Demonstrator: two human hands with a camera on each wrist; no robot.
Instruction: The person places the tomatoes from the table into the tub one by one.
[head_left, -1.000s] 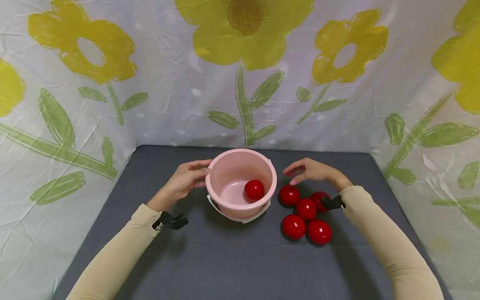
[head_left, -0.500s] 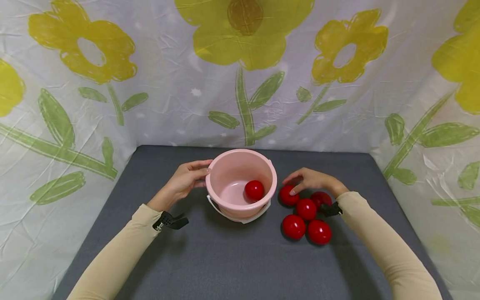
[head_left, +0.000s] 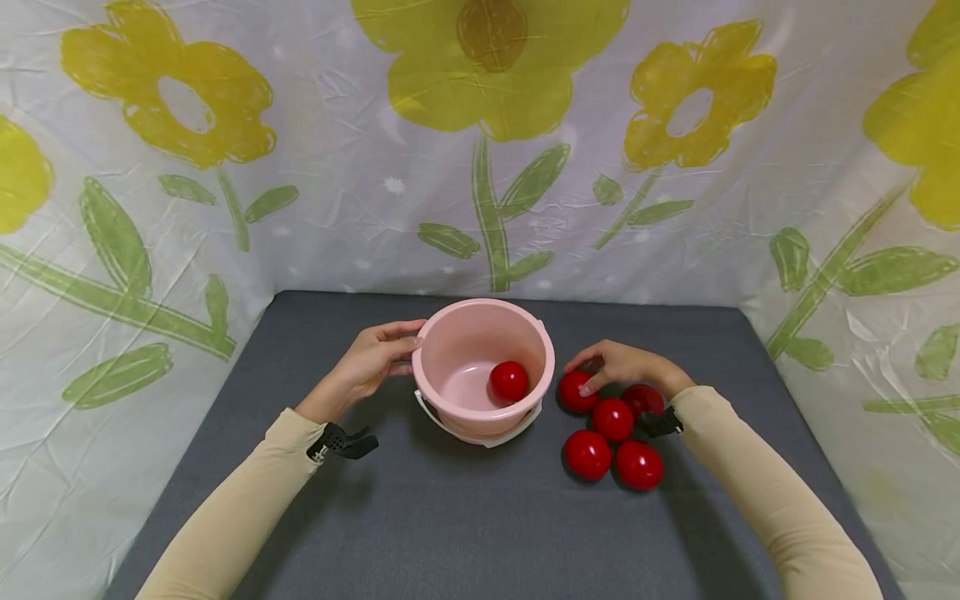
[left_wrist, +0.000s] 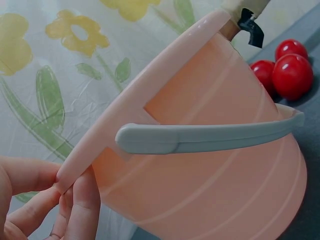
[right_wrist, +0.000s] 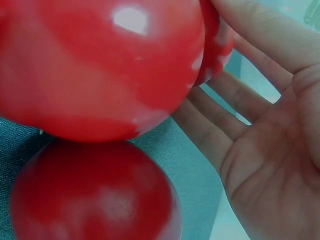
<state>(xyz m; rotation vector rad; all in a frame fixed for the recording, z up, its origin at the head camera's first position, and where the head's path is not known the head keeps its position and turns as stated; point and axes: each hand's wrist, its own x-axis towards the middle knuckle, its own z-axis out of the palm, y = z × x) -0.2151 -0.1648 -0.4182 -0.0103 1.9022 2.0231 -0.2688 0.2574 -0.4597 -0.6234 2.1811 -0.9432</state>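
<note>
A pink bucket (head_left: 450, 358) with a pale handle (left_wrist: 210, 139) stands upright in the middle of the table, one red tomato (head_left: 509, 382) lying inside. My left hand (head_left: 371, 358) pinches the bucket's rim on its left side, the thumb and fingers meeting at the edge in the left wrist view. To the right of the bucket, my right hand (head_left: 626, 367) has its thumb and fingers round the rearmost tomato (head_left: 574, 393) of a group. The right wrist view shows that tomato mostly hidden behind a nearer tomato (right_wrist: 100, 65); the palm faces it.
More tomatoes lie close together in front of the right hand: one in the middle (head_left: 612, 419), two nearer (head_left: 587, 455), and one beside the wrist (head_left: 642, 402). A dark grey cloth (head_left: 450, 517) covers the table. A flowered curtain (head_left: 337, 208) encloses its back and sides.
My right hand has come down onto the rearmost tomato, and its fingers now lie round it. The left hand and the bucket have stayed put.
</note>
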